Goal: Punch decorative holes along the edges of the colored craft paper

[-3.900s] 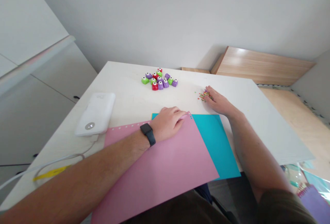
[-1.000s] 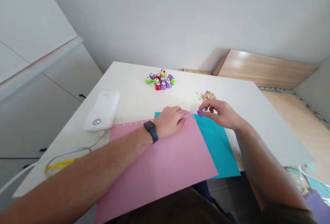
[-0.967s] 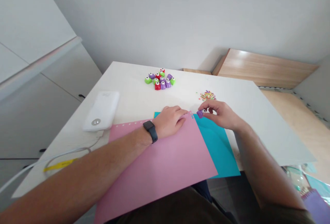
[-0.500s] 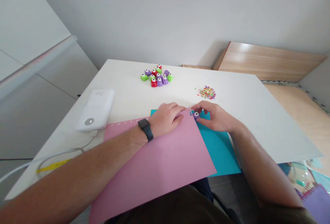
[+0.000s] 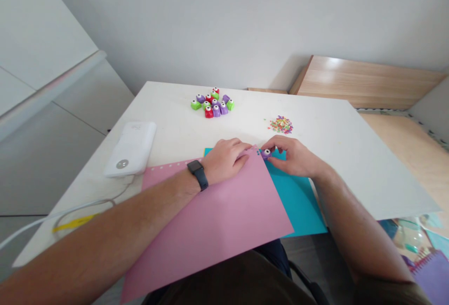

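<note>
A pink sheet (image 5: 217, 221) with a row of small holes along its far edge lies partly over a blue sheet (image 5: 301, 202). My left hand (image 5: 226, 160) rests on the pink sheet near its far right corner, thumb and fingers around the edge there. With thumb and fingertips, my right hand (image 5: 293, 155) grips a small purple punch (image 5: 266, 154) at the right edge of the pink sheet. The punch has a white top with a dark shape on it. Several small holes near that corner show blue through them.
Several red, green and purple punches (image 5: 216, 109) stand farther back on the white table (image 5: 168, 108). Right of them is a pile of coloured paper bits (image 5: 281, 125). A white power bank (image 5: 131, 148) with a cable lies at the left, near a yellow strip (image 5: 77, 222).
The purple punch in my right hand has tilted and shifted slightly at the edge of the pink sheet. My left hand stays in place on the sheet.
</note>
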The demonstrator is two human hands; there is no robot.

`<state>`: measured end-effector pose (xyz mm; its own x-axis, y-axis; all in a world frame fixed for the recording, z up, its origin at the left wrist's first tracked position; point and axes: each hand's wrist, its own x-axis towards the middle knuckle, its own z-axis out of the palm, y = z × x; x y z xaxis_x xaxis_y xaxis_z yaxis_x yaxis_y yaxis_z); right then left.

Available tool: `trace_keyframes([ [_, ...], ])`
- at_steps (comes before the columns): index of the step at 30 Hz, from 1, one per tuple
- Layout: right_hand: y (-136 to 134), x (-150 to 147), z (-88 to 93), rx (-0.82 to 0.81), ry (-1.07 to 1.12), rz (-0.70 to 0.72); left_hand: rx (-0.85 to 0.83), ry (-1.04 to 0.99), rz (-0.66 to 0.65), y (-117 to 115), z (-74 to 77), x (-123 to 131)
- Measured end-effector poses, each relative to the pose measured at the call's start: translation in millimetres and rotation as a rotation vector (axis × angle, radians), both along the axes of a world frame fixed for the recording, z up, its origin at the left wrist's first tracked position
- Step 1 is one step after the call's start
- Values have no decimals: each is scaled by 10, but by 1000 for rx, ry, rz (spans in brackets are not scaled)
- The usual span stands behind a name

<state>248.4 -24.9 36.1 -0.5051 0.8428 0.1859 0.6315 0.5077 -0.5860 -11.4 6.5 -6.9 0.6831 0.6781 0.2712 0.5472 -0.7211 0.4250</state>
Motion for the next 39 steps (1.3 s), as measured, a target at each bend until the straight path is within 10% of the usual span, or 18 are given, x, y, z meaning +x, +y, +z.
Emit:
trace_keyframes([
  [39, -21, -20, -13, -24, -19, 81, 3, -4, 2, -39, 8, 2],
])
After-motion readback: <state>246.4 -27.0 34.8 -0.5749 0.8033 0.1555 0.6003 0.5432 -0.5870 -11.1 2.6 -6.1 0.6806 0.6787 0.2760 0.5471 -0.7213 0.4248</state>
